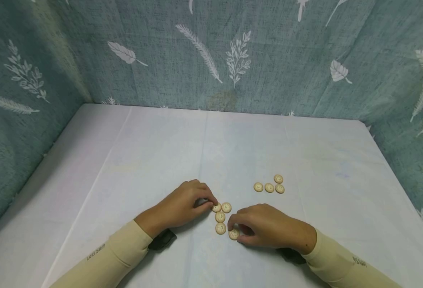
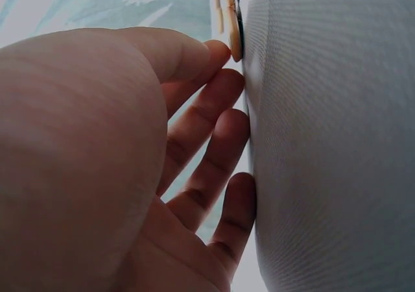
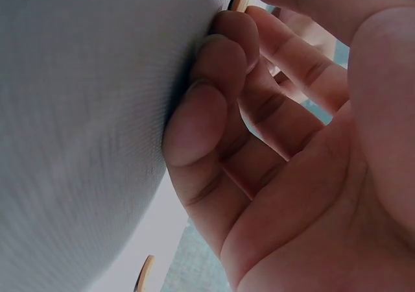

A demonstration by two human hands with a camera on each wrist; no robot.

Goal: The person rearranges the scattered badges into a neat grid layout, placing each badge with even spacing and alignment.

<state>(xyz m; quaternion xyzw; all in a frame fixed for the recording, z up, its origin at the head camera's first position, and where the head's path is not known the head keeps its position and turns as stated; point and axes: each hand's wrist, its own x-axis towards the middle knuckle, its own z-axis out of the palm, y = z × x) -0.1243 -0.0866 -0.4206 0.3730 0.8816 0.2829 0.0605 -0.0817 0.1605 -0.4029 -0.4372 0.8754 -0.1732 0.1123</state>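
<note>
Round pale wooden buttons with small dark marks lie in two groups on the white cloth. My left hand (image 1: 186, 204) holds the top-left button (image 1: 216, 207) of the near group by its edge, between thumb and index finger. Beside it is another button (image 1: 226, 207), with two more below in a column, the lowest button (image 1: 220, 228) among them. My right hand (image 1: 265, 226) pinches a separate button (image 1: 234, 234) just right of that lowest one. In the right wrist view, the right hand's other fingers (image 3: 194, 126) are curled, touching the cloth.
Farther back to the right lie several more buttons: a row with a left-end button (image 1: 258, 187), and one button (image 1: 278, 179) above the row's right end. A green leaf-patterned curtain (image 1: 204, 56) stands around the table's (image 1: 154, 148) back and sides.
</note>
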